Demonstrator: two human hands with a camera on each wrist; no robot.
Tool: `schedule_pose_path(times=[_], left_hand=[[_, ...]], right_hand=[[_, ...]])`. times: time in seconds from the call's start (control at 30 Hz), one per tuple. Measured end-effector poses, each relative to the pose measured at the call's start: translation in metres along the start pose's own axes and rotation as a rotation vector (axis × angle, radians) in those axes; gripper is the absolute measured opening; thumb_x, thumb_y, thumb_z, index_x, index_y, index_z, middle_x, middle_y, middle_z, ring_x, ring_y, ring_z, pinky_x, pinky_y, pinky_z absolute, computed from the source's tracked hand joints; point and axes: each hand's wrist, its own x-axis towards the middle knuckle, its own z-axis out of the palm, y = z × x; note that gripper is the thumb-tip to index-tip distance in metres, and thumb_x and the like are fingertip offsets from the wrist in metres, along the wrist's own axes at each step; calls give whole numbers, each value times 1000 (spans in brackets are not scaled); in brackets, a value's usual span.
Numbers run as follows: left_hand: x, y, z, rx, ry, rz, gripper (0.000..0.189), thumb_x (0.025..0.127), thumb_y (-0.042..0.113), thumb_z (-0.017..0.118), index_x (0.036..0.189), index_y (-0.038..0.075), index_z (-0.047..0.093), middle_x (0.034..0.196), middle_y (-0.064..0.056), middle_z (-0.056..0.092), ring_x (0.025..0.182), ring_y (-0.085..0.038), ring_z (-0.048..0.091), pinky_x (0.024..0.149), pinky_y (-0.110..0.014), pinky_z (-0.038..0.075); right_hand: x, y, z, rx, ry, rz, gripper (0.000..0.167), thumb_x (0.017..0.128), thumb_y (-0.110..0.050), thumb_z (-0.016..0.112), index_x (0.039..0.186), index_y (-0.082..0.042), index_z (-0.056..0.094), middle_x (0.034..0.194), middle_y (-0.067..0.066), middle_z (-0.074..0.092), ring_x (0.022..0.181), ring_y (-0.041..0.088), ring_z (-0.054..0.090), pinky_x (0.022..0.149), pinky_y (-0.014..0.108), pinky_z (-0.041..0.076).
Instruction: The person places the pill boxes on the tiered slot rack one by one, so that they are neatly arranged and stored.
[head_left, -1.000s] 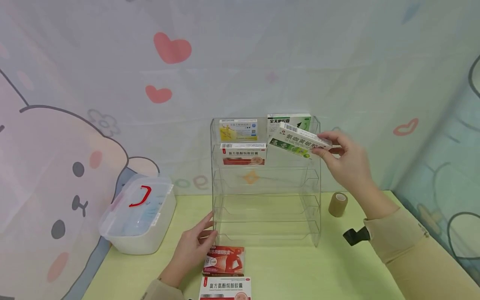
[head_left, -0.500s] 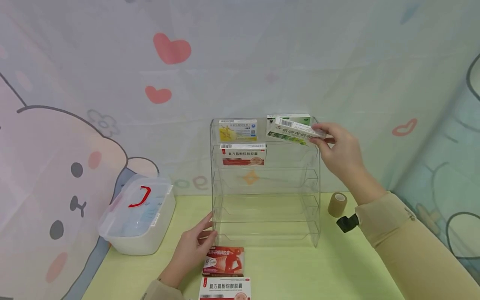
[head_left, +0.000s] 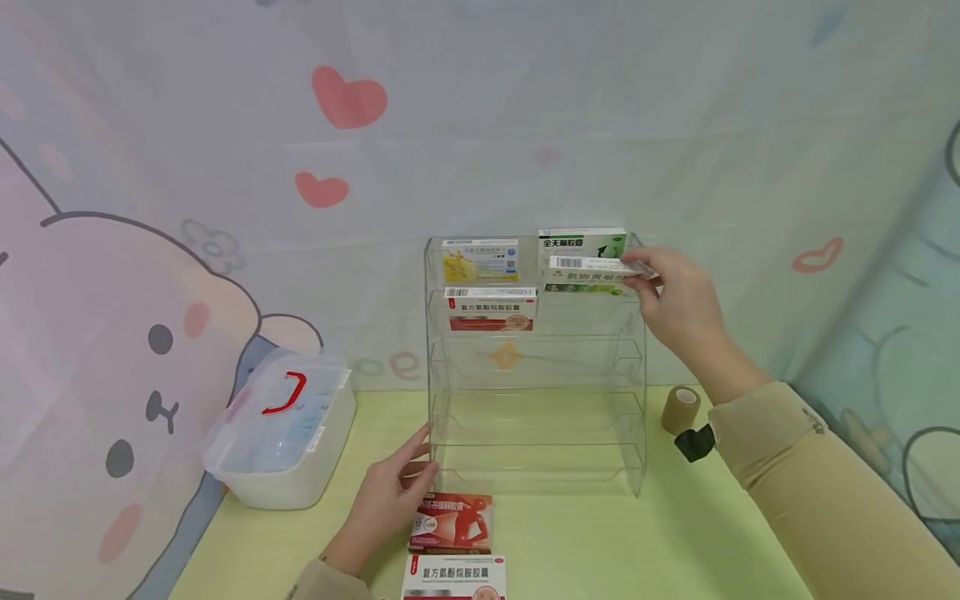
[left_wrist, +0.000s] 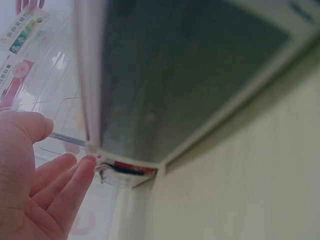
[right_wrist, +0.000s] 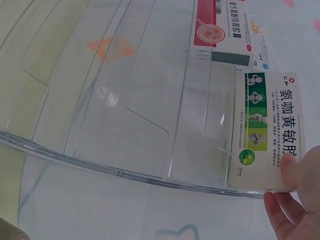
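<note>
My right hand (head_left: 678, 300) pinches the right end of a white-and-green medicine box (right_wrist: 267, 132) between thumb and fingers. The box is in the second tier of a clear acrylic display rack (head_left: 536, 444), right of a red-and-white medicine box (head_left: 491, 312). Behind it on the top tier stand a green-and-white box (head_left: 582, 242) and, to the left, a yellow-and-white box (head_left: 480, 262). My left hand (head_left: 386, 496) holds the rack's lower left side edge; in the left wrist view the thumb and fingers (left_wrist: 67, 200) lie on either side of that edge.
In front of the rack lie an orange-red medicine box (head_left: 452, 523) and a white-and-red box (head_left: 453, 577). A lidded white bin (head_left: 281, 450) with a red handle stands left. Right of the rack is a brown tape roll (head_left: 680, 408). A printed cloth (head_left: 480, 125) hangs behind.
The white-and-green box has gone from tilted in front of the upper tiers to nearly level and lower, in the second tier, with my right hand still holding it. My left hand stays put.
</note>
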Motion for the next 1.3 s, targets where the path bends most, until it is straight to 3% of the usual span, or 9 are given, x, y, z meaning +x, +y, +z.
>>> schedule_pose_path(times=[0.17, 0.33, 0.63, 0.8, 1.0, 1.3], left_hand=[[-1, 0, 1, -2, 3, 4, 65, 106, 19, 75, 166, 24, 51, 141, -16, 76, 116, -28, 82, 93, -33, 69], [-1, 0, 1, -2, 4, 0, 65, 107, 19, 75, 167, 28, 51, 142, -15, 76, 116, -27, 82, 93, -33, 69], [-1, 2, -3, 1, -1, 15, 66, 106, 16, 75, 167, 24, 50, 142, -18, 76, 116, -29, 82, 92, -31, 69], [-1, 2, -4, -3, 3, 15, 67, 106, 15, 75, 167, 24, 51, 141, -18, 76, 115, -29, 82, 92, -32, 69], [-1, -1, -3, -1, 14, 33, 66, 106, 15, 75, 167, 21, 51, 141, -19, 76, 115, -29, 82, 91, -32, 70], [-2, -2, -3, -5, 11, 33, 67, 106, 15, 75, 167, 24, 50, 141, -17, 76, 116, -28, 82, 92, -32, 69]], right_hand=[[2, 5, 1, -35, -53, -11, 29, 106, -7, 72, 135, -9, 74, 138, 17, 71, 108, 38, 73, 90, 55, 66], [1, 12, 3, -78, -74, -64, 26, 104, -8, 76, 129, -10, 79, 131, 16, 75, 105, 38, 68, 88, 53, 65], [5, 8, 6, -169, -192, -52, 27, 106, -16, 75, 132, -10, 78, 131, 15, 80, 105, 37, 75, 89, 54, 65], [9, 4, 8, -195, -215, -39, 29, 107, -16, 74, 135, -11, 77, 135, 15, 79, 103, 36, 72, 90, 54, 64], [12, -2, 8, -236, -234, -15, 30, 108, -17, 71, 137, -12, 76, 140, 17, 76, 107, 38, 65, 93, 54, 52], [16, -7, 5, -272, -260, -24, 30, 108, -15, 70, 138, -10, 76, 141, 17, 75, 119, 40, 75, 105, 59, 53]])
